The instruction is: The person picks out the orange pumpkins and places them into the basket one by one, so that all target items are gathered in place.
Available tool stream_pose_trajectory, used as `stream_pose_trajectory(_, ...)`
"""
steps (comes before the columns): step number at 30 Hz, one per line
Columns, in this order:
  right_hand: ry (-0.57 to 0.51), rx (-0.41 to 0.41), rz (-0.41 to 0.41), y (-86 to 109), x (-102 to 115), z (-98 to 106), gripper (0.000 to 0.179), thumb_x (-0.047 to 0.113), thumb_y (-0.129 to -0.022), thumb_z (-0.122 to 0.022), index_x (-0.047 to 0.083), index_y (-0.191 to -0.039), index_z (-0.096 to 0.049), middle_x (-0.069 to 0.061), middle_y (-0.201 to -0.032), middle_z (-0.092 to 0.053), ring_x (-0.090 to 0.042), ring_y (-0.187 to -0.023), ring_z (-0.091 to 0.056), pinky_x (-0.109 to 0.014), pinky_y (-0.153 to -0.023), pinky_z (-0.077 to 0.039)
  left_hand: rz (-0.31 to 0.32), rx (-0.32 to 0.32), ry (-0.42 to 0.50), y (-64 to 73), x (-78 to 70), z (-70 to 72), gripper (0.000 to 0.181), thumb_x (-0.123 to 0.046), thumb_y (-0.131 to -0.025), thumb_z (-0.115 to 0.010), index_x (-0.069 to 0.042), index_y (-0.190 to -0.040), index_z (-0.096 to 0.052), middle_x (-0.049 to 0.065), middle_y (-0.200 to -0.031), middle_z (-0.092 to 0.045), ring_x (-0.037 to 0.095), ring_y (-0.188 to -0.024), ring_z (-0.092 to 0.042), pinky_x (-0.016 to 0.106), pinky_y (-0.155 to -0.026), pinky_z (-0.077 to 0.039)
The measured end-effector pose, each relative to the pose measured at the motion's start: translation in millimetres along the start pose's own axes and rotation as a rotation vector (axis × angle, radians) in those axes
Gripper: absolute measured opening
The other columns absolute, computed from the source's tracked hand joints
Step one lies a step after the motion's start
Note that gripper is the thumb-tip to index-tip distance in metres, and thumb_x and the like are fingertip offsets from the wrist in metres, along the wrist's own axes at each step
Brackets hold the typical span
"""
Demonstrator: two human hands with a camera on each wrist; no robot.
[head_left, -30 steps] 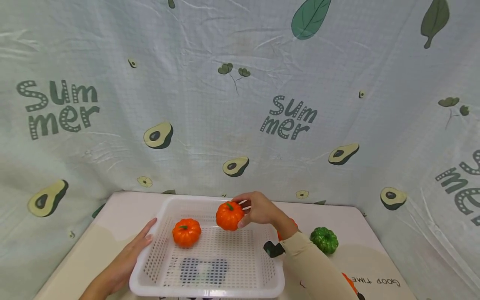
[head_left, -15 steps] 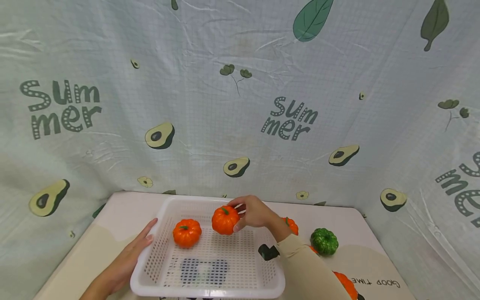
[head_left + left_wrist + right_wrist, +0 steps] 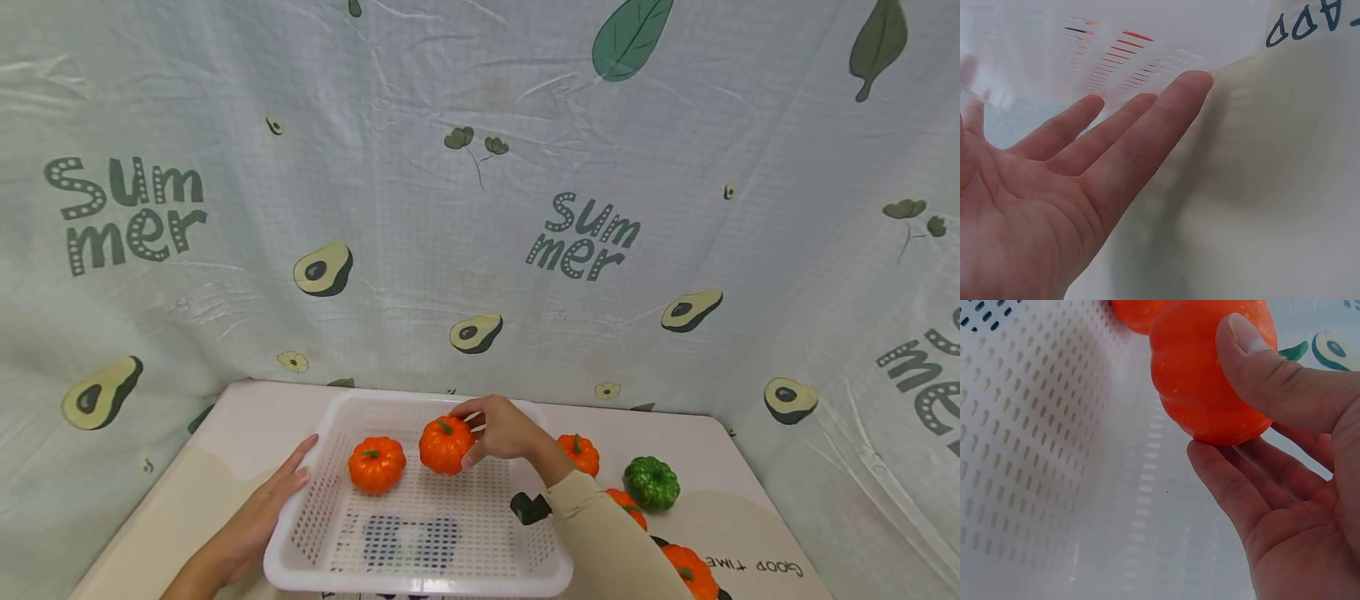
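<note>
The near rim of a white, rectangular, perforated plastic basket [image 3: 420,583] lay closest, on a pale pink and beige tabletop [image 3: 738,508]. The left hand [image 3: 258,512] was beside it, fingers straight and slightly spread, tips against the outside of the left wall. To the right, a glossy, ribbed orange pumpkin [image 3: 692,571] sat near "GOOD TIME" lettering [image 3: 753,565]; a second ribbed orange pumpkin [image 3: 630,508] stood farther back, partly covered by a beige sleeve [image 3: 607,533]. Beyond came a round, mottled green pumpkin [image 3: 652,483].

Inside the basket, toward the left, rested a squat orange pumpkin [image 3: 377,465] with a green stem. Just right of it, the right hand [image 3: 506,429] pinched a shiny, lobed orange pumpkin [image 3: 445,446] between thumb and fingers, within the basket's far half; whether its underside met the floor could not be told.

Another orange pumpkin [image 3: 582,454] stood outside, partly behind the right forearm [image 3: 551,462]. At the back hung a pale grey-white sheet [image 3: 405,150] printed with avocados, leaves and "summer".
</note>
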State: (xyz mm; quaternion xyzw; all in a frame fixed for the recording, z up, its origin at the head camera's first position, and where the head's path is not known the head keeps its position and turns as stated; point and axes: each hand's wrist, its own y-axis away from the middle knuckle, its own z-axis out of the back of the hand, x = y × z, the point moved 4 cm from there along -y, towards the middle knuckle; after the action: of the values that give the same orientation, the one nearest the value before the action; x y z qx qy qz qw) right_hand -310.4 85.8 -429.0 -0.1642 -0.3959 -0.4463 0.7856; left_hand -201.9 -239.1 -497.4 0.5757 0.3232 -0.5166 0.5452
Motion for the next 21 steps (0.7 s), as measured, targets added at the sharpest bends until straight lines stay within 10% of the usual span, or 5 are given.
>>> stream_pose_trajectory(21,0.059,0.003,-0.031,-9.1,-6.4,-11.1,0.062,0.003,-0.073,-0.092,0.012,-0.131,-0.071,-0.005,-0.131,-0.071,-0.026,-0.115,-0.066,-0.043,-0.099,-0.058,-0.009,0.012,0.011,-0.9,0.3,-0.3,0.067,-0.049,-0.112,-0.033,-0.033,-0.169,-0.001,0.021,-0.176,-0.001,0.040,-0.138,-0.046,0.054,-0.104,-0.055)
